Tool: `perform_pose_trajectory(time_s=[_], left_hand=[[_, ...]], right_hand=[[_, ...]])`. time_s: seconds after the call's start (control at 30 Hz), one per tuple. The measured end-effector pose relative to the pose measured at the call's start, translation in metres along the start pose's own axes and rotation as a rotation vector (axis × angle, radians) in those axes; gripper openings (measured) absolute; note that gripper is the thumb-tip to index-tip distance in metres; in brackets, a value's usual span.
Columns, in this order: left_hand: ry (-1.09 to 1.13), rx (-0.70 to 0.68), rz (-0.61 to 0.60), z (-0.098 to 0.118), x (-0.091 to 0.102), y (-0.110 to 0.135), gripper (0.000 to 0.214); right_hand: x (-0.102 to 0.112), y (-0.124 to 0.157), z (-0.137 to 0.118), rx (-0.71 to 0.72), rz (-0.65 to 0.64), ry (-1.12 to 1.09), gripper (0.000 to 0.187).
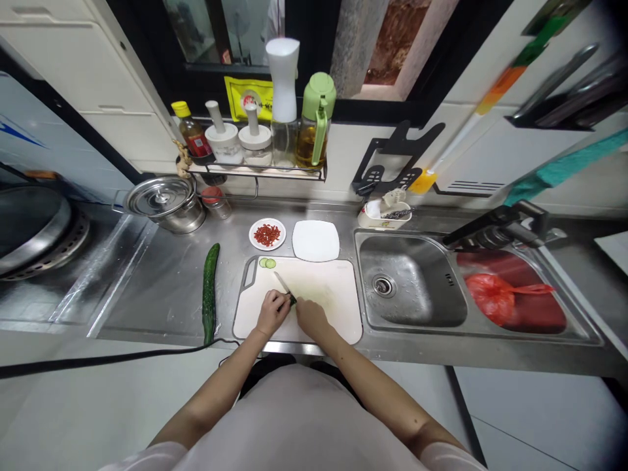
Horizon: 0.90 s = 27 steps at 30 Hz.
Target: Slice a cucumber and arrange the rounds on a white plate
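Over the white cutting board [338,304], my left hand [273,311] is closed, its fingertips pinching a small dark green cucumber piece [293,299]. My right hand [313,318] is wrapped round the handle of a knife [282,282], and the handle is hidden in the fist. The blade points away to the upper left, close by the left fingertips. A few pale green cucumber slices [269,263] lie at the board's far left corner. Left of the board, a whole cucumber [210,288] rests lengthwise on the steel counter.
Behind the board stand a plate [253,239] of chopped red pieces and a white square plate [316,240]. A steel sink [412,288] lies to the right, with a red bag [490,297] in its second basin. A lidded pot [169,204] and seasoning shelf [260,171] are behind.
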<state>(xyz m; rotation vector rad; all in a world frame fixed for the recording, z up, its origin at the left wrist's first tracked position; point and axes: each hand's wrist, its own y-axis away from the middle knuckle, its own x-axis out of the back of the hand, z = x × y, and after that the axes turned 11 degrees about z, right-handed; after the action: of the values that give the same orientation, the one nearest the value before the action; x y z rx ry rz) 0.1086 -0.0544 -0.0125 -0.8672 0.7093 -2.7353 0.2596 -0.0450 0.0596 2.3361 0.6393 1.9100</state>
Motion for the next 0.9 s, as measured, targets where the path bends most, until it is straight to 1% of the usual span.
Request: perform_pose_trajectory(time_s=[0.17, 0.4, 0.63, 0.77, 0.9], left_hand=[[-0.001, -0.011, 0.010, -0.001, -0.001, 0.000, 0.015], [-0.010, -0.025, 0.013, 0.000, 0.000, -0.001, 0.015], [-0.047, 0.021, -0.024, 0.002, 0.001, 0.000, 0.018], [-0.083, -0.006, -0.039, 0.005, 0.002, 0.001, 0.017], [-0.125, 0.013, -0.043, 0.009, 0.004, 0.003, 0.017]], right_hand=[[-0.001, 0.000, 0.000, -0.006, 0.010, -0.008, 0.026], [0.000, -0.002, -0.002, -0.019, -0.015, -0.001, 0.026], [-0.001, -0.001, -0.004, -0.020, 0.026, 0.002, 0.024], [-0.002, 0.002, -0.004, -0.020, 0.075, 0.004, 0.026], [0.004, 0.006, 0.000, -0.053, 0.086, -0.002, 0.029]])
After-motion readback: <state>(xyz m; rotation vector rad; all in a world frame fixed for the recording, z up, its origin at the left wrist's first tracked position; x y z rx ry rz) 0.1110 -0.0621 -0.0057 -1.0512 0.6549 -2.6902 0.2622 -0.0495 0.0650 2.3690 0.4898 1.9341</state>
